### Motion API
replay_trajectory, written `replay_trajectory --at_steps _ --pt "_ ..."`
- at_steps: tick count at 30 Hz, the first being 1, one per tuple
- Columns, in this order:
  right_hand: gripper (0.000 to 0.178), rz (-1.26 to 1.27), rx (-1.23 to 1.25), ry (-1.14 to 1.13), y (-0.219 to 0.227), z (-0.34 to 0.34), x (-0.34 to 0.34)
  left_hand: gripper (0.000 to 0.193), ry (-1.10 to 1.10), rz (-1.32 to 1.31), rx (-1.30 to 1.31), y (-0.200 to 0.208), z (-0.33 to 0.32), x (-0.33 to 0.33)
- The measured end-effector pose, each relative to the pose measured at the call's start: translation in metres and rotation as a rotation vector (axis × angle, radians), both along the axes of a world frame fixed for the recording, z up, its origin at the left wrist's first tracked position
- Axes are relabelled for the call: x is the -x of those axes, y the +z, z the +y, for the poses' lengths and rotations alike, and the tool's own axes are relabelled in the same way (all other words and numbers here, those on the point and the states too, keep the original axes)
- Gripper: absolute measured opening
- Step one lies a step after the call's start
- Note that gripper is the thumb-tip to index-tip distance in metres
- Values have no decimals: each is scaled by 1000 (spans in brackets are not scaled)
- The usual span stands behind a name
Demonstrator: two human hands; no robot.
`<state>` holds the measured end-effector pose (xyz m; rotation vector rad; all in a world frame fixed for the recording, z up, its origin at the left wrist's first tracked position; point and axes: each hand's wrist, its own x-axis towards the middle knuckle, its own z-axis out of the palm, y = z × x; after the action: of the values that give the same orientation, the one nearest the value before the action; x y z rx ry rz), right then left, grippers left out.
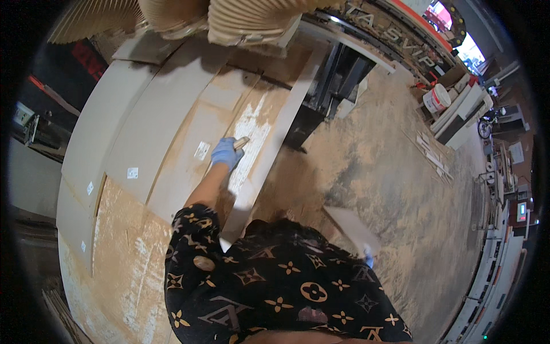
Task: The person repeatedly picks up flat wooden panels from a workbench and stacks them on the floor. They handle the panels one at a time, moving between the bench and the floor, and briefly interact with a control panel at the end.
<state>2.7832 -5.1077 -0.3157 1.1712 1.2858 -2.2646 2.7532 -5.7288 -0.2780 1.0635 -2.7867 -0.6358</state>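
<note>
My left hand [227, 152], in a blue glove, is closed around a small tan tool [242, 141] with a wooden-looking grip. Its working end is hidden, so I cannot tell its exact kind. Beneath and beside it, streaky white ridged coating [247, 155] runs along a brown board. A narrow pale strip [275, 146] lies along that board's right side. Low on the right, my right hand [368, 258], also gloved in blue, shows only in part at the end of a white panel [347, 225], which it appears to grip. The panel is tilted over the floor.
Large pale boards [117, 123] with small labels spread to the left. Pleated tan filter bags [252, 20] hang overhead at the top. Black metal parts [321, 97] stand beyond the board edge. The dusty floor [389, 149] holds wood offcuts [432, 156] and a white bucket [437, 98].
</note>
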Motion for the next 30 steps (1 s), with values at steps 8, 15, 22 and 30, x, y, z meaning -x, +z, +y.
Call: replay_trajectory --at_steps 8,15,22,30 --pt "31 -150 62 -450 -56 20 -43 48 -550 65 258 63 -118 80" --pt "31 -199 107 -791 -85 -8 -111 90 -699 -492 646 56 -173 126" --pt "31 -239 134 -1007 -104 -23 -140 108 -586 -316 249 16 -168 152" --pt "32 -250 196 -1119 -145 18 -84 80 -375 440 -431 -10 -12 211"
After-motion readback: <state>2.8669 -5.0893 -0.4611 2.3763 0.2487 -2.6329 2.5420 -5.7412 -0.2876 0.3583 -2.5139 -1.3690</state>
